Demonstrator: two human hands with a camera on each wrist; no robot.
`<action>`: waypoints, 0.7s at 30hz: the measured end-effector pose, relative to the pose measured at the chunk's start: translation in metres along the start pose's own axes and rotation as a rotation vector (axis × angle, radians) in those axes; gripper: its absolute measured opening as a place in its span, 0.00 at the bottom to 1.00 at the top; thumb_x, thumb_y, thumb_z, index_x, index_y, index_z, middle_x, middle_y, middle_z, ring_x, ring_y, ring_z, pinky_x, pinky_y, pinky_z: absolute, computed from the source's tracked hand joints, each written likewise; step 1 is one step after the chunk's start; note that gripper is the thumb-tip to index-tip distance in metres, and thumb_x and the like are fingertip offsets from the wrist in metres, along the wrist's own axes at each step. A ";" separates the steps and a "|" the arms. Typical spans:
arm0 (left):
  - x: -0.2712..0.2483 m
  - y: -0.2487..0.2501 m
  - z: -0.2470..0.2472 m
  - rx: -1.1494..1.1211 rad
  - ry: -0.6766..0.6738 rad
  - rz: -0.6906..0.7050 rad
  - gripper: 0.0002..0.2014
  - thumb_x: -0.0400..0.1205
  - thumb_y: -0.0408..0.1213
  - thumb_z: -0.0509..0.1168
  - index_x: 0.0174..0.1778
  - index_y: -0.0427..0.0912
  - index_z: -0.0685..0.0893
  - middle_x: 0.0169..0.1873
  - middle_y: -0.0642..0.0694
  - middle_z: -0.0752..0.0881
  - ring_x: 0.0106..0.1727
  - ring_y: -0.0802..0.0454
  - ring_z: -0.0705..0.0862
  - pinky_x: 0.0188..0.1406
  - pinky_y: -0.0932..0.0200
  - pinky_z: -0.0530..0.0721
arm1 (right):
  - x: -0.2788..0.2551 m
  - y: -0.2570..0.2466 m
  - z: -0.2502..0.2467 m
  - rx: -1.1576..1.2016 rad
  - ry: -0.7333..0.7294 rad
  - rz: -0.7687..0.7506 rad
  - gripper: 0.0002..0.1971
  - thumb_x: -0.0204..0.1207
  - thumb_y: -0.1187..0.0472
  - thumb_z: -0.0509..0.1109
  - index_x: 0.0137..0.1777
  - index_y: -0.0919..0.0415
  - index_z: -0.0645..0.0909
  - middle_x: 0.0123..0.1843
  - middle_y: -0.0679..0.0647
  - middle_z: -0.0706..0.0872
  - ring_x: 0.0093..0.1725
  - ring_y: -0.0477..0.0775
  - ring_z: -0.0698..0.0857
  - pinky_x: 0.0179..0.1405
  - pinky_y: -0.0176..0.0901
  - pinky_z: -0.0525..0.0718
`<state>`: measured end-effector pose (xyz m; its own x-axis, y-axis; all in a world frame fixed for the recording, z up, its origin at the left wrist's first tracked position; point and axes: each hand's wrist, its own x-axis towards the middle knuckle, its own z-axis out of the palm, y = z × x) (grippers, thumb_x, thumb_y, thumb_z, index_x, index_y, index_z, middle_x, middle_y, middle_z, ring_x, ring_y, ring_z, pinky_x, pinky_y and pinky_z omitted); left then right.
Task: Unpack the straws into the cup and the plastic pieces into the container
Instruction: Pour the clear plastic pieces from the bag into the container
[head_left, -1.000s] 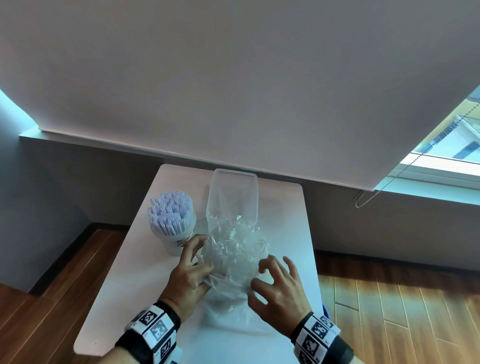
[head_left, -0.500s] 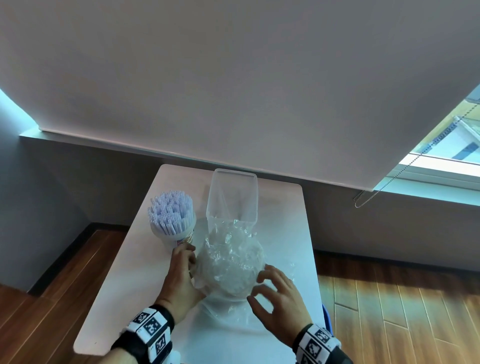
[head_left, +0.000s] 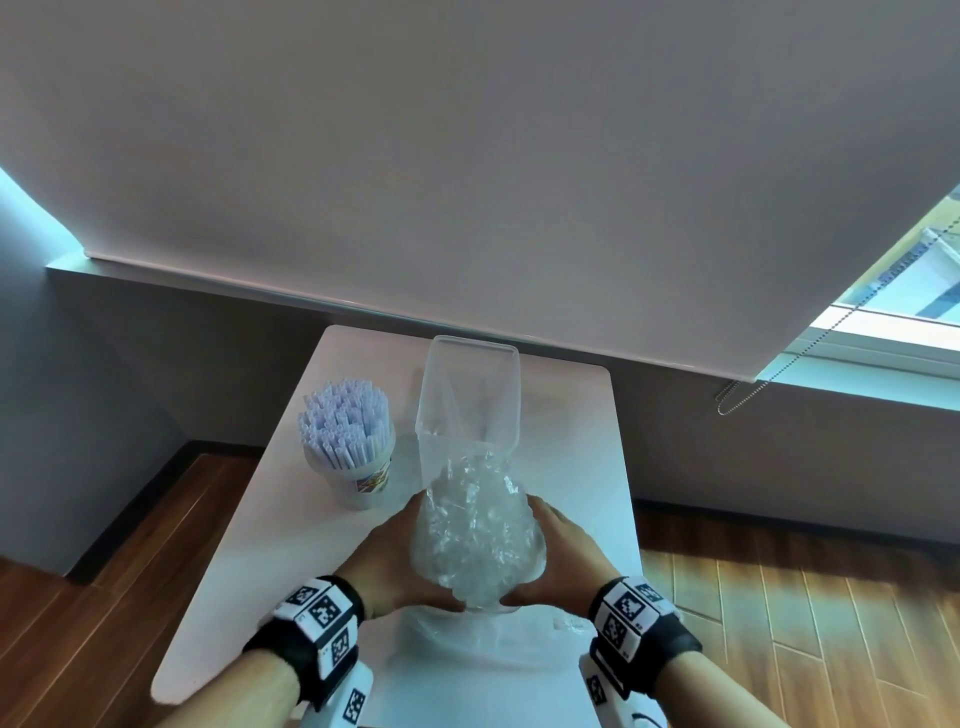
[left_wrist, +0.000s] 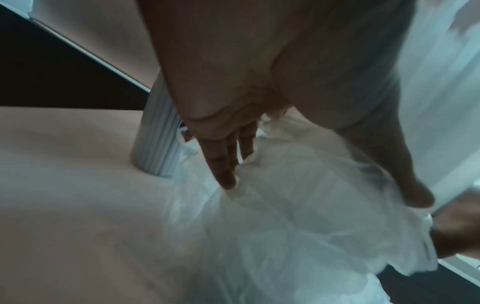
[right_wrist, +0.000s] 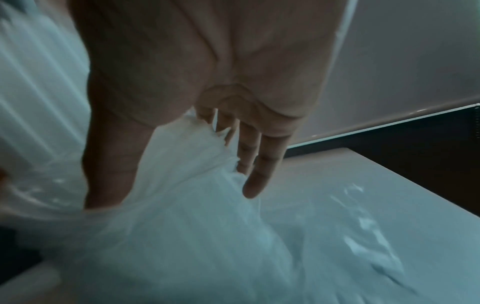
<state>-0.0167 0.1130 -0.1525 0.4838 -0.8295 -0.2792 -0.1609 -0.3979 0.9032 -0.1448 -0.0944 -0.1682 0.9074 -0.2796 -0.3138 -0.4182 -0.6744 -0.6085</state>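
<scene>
A clear bag of plastic pieces (head_left: 478, 530) is held up off the white table (head_left: 291, 561), its upper end leaning against the near rim of the tall clear container (head_left: 467, 395). My left hand (head_left: 410, 551) grips the bag's left side and my right hand (head_left: 561, 545) its right side, thumbs near me and fingers hidden behind it. In the wrist views the bag bulges between thumb and fingers of the left hand (left_wrist: 324, 191) and the right hand (right_wrist: 179, 195). A white cup (head_left: 358, 483) full of pale straws (head_left: 343, 421) stands left of the container.
A scrap of clear film (head_left: 569, 623) lies on the table by my right wrist. The table is narrow, with wooden floor (head_left: 779, 623) on both sides. A roller blind (head_left: 467, 182) hangs behind, and its bead chain (head_left: 737, 395) dangles at the right.
The bag has gone from lying on the table to raised and tipped toward the container. Both hands slid from its top to its lower sides.
</scene>
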 end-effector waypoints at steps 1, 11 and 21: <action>-0.001 0.000 0.004 0.031 0.018 -0.008 0.58 0.42 0.77 0.76 0.69 0.66 0.65 0.62 0.74 0.76 0.67 0.65 0.77 0.73 0.58 0.75 | 0.000 0.002 0.005 -0.010 -0.012 0.015 0.56 0.49 0.42 0.86 0.78 0.40 0.60 0.69 0.36 0.75 0.65 0.43 0.78 0.63 0.39 0.78; -0.007 -0.008 0.020 0.004 0.230 0.085 0.58 0.45 0.52 0.88 0.69 0.77 0.62 0.67 0.63 0.76 0.70 0.61 0.77 0.70 0.50 0.80 | -0.006 -0.002 -0.007 -0.023 -0.076 -0.170 0.79 0.41 0.38 0.88 0.83 0.41 0.31 0.85 0.35 0.40 0.84 0.38 0.45 0.82 0.40 0.55; 0.001 0.007 0.020 -0.112 0.307 0.142 0.53 0.50 0.55 0.88 0.67 0.75 0.66 0.62 0.68 0.82 0.65 0.69 0.80 0.63 0.66 0.81 | -0.016 -0.025 0.011 0.419 0.185 -0.151 0.59 0.47 0.57 0.90 0.73 0.25 0.58 0.63 0.38 0.83 0.63 0.44 0.84 0.62 0.48 0.85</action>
<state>-0.0348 0.1012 -0.1533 0.7023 -0.7099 -0.0529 -0.1575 -0.2274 0.9610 -0.1490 -0.0655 -0.1561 0.9357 -0.3418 -0.0873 -0.2271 -0.3941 -0.8906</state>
